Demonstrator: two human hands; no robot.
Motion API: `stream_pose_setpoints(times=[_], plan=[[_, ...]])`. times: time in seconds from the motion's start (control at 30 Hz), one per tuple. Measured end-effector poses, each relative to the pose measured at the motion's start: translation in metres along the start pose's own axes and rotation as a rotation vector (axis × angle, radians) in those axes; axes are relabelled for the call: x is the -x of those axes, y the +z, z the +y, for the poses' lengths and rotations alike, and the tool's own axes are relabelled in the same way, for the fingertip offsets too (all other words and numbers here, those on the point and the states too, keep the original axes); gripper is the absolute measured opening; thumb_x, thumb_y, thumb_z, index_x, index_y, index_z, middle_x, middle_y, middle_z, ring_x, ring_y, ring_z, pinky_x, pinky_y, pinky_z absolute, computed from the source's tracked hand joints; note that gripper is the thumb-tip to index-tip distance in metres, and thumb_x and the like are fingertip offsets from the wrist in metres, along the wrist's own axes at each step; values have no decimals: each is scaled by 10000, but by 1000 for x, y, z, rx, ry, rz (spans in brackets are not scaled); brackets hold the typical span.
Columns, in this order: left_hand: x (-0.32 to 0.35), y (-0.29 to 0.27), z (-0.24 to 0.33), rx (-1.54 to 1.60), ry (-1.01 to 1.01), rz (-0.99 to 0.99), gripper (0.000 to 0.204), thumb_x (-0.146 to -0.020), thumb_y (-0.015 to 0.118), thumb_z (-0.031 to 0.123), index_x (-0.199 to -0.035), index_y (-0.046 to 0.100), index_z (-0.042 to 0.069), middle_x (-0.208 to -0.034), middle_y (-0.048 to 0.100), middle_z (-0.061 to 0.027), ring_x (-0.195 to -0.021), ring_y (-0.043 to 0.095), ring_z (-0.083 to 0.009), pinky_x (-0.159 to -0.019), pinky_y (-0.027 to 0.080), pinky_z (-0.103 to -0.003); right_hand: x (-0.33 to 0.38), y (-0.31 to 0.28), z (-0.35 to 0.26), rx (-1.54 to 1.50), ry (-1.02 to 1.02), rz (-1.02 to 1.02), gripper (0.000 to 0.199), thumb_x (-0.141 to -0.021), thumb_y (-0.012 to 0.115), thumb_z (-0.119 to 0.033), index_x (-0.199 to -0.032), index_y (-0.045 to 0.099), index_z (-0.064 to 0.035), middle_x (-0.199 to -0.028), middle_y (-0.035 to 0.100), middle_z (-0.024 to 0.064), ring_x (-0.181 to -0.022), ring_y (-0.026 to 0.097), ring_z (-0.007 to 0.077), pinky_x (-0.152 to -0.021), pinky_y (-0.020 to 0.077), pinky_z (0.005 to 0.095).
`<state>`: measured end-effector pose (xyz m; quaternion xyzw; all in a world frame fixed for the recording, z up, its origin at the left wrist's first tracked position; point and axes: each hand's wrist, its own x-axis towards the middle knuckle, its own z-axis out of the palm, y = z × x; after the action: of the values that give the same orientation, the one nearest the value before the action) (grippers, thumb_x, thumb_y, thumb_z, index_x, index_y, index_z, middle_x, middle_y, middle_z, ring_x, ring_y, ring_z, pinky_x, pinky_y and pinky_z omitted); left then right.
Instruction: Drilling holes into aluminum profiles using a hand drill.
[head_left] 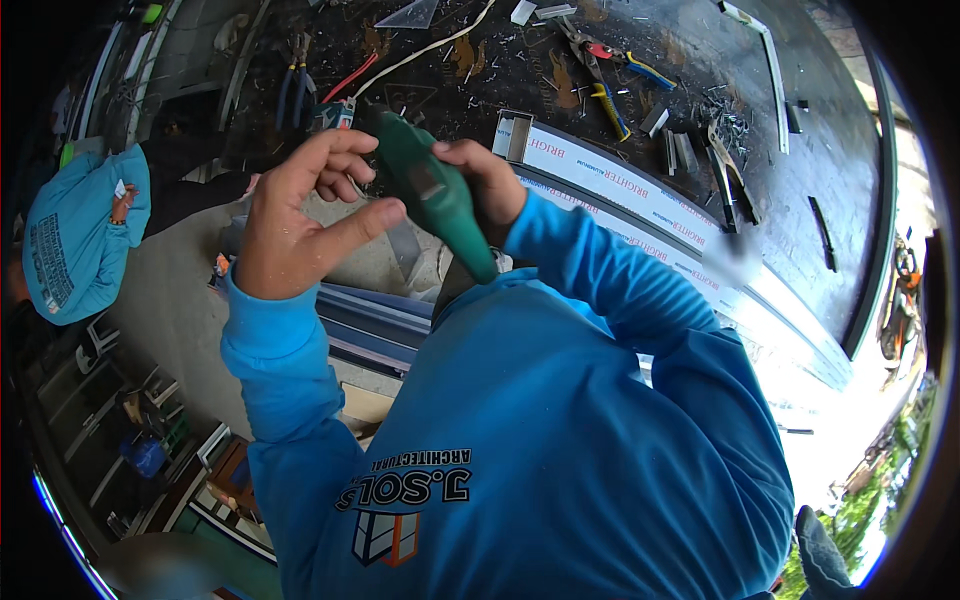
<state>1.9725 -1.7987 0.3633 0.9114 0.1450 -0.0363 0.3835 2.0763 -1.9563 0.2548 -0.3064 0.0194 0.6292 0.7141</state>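
My right hand [487,183] is closed around a green power tool [432,195], which I hold up in front of my chest with its front end pointing up and to the left. My left hand [295,215] is beside the tool with its fingers apart. Its thumb reaches toward the tool's body and its fingertips curl near the front end [335,116]. I cannot see anything gripped in that hand. Both of my arms are in bright blue long sleeves.
Beyond my hands is a dark workbench [790,210] strewn with metal shavings, blue-handled pliers [294,88], yellow-and-blue pliers [612,85] and short metal offcuts. Long film-wrapped aluminium profiles [625,195] lie across it. Blue profiles [372,322] are stacked below. Another person in blue [80,240] is at the left.
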Motion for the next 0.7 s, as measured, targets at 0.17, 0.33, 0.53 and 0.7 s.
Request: stream_pose_setpoints(times=[0.17, 0.33, 0.53, 0.7], plan=[[-14, 77, -27, 390, -60, 220, 241, -774, 782, 170, -899, 622, 40, -761, 568, -10, -678, 518, -82, -620, 440, -227, 125, -38, -52, 158, 107, 80, 630, -877, 502, -479, -1253, 523, 27, -1077, 646, 192, -896, 659, 252, -799, 521, 332], [-65, 198, -47, 75, 228, 420, 402, -671, 823, 283, -925, 598, 68, -1082, 563, -155, -1048, 544, -355, -894, 452, -451, 193, -56, -91, 193, 88, 6, 929, -778, 654, -524, -1445, 268, -5, -1129, 547, 367, -796, 679, 290, -685, 582, 365], [-94, 249, -57, -60, 113, 502, 339, -690, 781, 214, -929, 591, 67, -1134, 556, -187, -1034, 543, -383, -875, 458, -465, 233, -68, -125, 656, 365, 183, 987, -655, 775, -316, -1446, 261, -26, -1282, 482, 170, -1110, 519, 262, -959, 410, 351], [-95, 252, -59, -80, 112, 469, 309, -698, 729, 156, -960, 598, 58, -1165, 565, -189, -997, 553, -391, -854, 465, -461, 218, -99, -140, 941, 290, 156, 966, -583, 779, -225, -1413, 310, -66, -1161, 511, 137, -1026, 517, 240, -880, 435, 333]])
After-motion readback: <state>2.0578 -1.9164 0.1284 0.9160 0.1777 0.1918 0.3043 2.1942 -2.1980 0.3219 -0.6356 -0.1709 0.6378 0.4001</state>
